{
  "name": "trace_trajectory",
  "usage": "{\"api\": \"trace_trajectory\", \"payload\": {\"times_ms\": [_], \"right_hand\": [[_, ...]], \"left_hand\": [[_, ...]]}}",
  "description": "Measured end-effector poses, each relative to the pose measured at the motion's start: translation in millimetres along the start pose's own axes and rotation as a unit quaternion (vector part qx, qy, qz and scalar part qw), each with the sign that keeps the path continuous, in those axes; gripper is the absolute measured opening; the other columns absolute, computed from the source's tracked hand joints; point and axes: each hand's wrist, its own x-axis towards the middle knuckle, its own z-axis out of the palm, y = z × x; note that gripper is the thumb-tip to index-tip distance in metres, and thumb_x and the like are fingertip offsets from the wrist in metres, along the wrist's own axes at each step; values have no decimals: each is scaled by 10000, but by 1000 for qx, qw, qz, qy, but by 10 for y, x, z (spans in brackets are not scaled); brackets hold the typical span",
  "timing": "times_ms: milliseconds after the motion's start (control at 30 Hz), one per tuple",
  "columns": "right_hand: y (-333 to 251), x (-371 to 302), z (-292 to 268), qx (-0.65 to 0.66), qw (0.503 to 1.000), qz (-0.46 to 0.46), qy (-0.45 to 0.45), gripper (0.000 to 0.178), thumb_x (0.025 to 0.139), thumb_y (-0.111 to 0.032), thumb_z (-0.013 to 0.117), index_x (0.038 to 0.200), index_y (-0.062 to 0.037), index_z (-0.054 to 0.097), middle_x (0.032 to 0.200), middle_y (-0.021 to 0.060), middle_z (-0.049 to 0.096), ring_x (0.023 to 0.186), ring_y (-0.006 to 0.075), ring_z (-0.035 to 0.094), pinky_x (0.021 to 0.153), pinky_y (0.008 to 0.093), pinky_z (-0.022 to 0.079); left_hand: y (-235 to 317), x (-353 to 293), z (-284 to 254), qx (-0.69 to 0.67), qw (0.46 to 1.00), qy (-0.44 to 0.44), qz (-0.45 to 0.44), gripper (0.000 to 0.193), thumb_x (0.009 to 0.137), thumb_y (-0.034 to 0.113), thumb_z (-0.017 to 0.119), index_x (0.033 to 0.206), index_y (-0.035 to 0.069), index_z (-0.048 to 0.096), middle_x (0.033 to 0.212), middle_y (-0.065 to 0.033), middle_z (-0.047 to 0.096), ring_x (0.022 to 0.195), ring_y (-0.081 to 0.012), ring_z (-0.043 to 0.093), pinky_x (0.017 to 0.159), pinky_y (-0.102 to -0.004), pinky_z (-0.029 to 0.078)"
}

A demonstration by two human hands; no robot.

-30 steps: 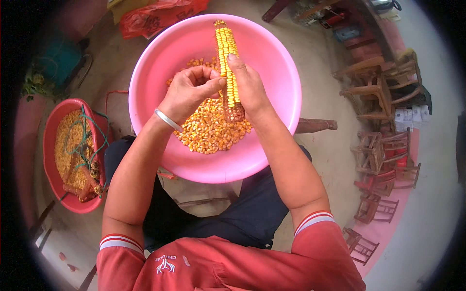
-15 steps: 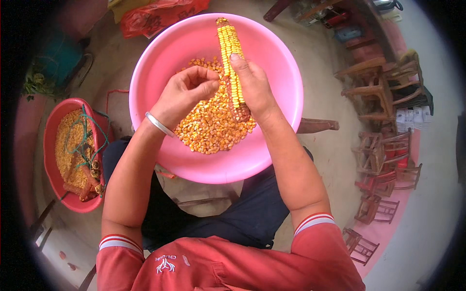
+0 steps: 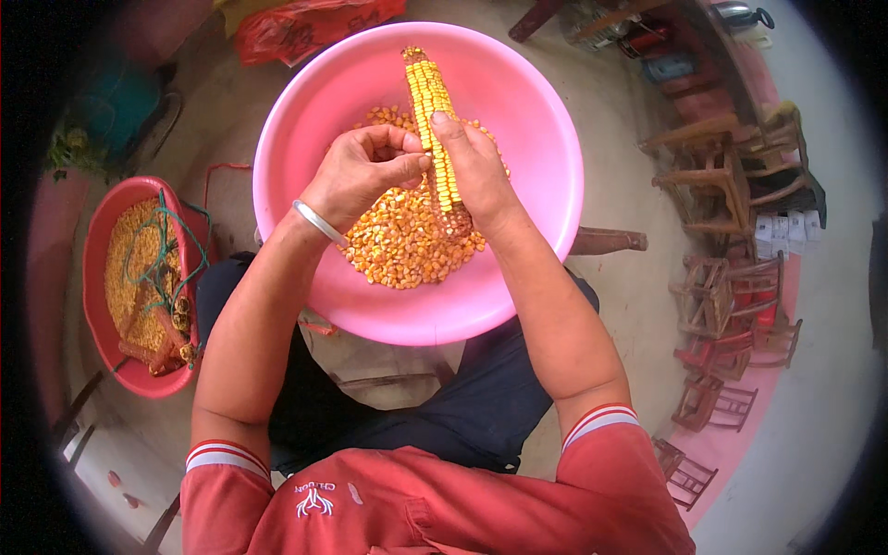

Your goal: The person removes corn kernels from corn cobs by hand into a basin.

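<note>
My right hand (image 3: pixel 476 166) is wrapped round a yellow corn cob (image 3: pixel 427 102), its thumb lying along the rows of kernels. The cob slants over a pink basin (image 3: pixel 532 268), and its lower end is bare and reddish, with kernels gone from part of the side. Against the cob's left edge, my left hand (image 3: pixel 370 171) has thumb and forefinger pinched together; anything between the tips is too small to make out. Loose corn kernels (image 3: pixel 402 245) are heaped in the basin below both hands.
A red tub (image 3: pixel 100 305) on the left holds more kernels, green cord and netting. Red plastic bag (image 3: pixel 310 28) lies beyond the basin. Wooden chairs (image 3: pixel 708 176) line the right wall. A wooden leg (image 3: pixel 606 241) sticks out at the basin's right.
My left hand has moved right, and its pinched fingers now meet the cob's edge. The cob, in my right hand, has shifted slightly left and toward me.
</note>
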Motion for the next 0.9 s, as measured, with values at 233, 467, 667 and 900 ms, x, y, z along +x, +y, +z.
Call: {"api": "trace_trajectory", "payload": {"times_ms": [233, 467, 667, 900], "right_hand": [[-31, 28, -54, 12, 999, -47, 16, 461, 968, -445, 547, 1037, 7, 599, 856, 30, 609, 738, 91, 550, 654, 259, 462], [-81, -38, 60, -46, 998, -29, -9, 470, 971, -437, 541, 1112, 7, 598, 876, 41, 622, 774, 105, 566, 688, 276, 473], [-24, -10, 31, -18, 999, -35, -15, 453, 973, -440, 531, 1028, 1, 618, 826, 33, 613, 721, 86, 562, 629, 256, 466], [-23, -18, 59, 45, 998, -17, -44, 455, 971, -445, 536, 1017, 1, 612, 808, 21, 599, 694, 79, 541, 601, 250, 446]], "left_hand": [[125, -79, -146, 185, 978, -80, -56, 163, 839, 141, 746, 876, 24, 640, 785, 18, 619, 741, -54, 567, 686, -214, 474], [81, -21, -61, 15, 999, 33, -27, 305, 820, 280, 792, 881, 17, 651, 808, -15, 624, 714, -81, 570, 657, -224, 480], [4, 0, -28, 40, 998, 25, 41, 255, 842, 204, 768, 948, -2, 661, 839, -22, 639, 733, -78, 580, 682, -230, 492], [114, -33, -118, 20, 999, -15, 20, 145, 861, 113, 712, 928, 7, 639, 842, -8, 630, 778, -77, 589, 709, -239, 497]]}}
